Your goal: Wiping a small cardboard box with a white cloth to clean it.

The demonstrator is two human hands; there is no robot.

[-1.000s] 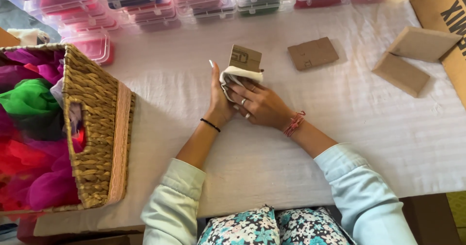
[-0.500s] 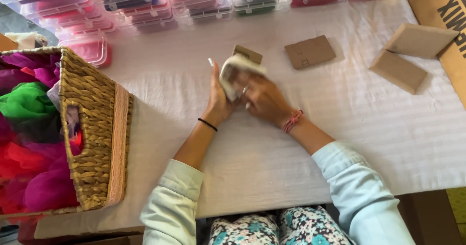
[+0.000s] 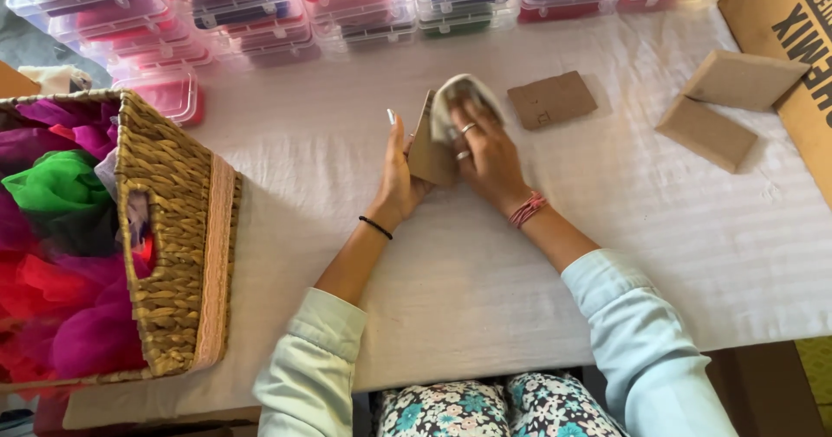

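Centrally, above the white-covered tabletop (image 3: 537,255), both hands meet around a small brown cardboard card (image 3: 429,142) with a bit of pale cloth (image 3: 459,99) at its top. The left hand (image 3: 397,177) holds the card's left edge, thumb and fingers closed on it, so the card stands tilted on edge rather than flat. The right hand (image 3: 485,155), wearing rings, is curled over the card's other side, its fingers pressing the pale cloth against the card. A black band sits on the left wrist and a pink one on the right. Just beside the right hand, a flat cardboard card (image 3: 552,99) lies on the tabletop, and two thicker brown blocks (image 3: 728,108) lie well apart to the right, near a large cardboard box (image 3: 793,47). Clear plastic cases (image 3: 260,12) holding coloured contents line the far edge. A woven basket (image 3: 169,229) of bright fabric (image 3: 61,255) stands to the left.
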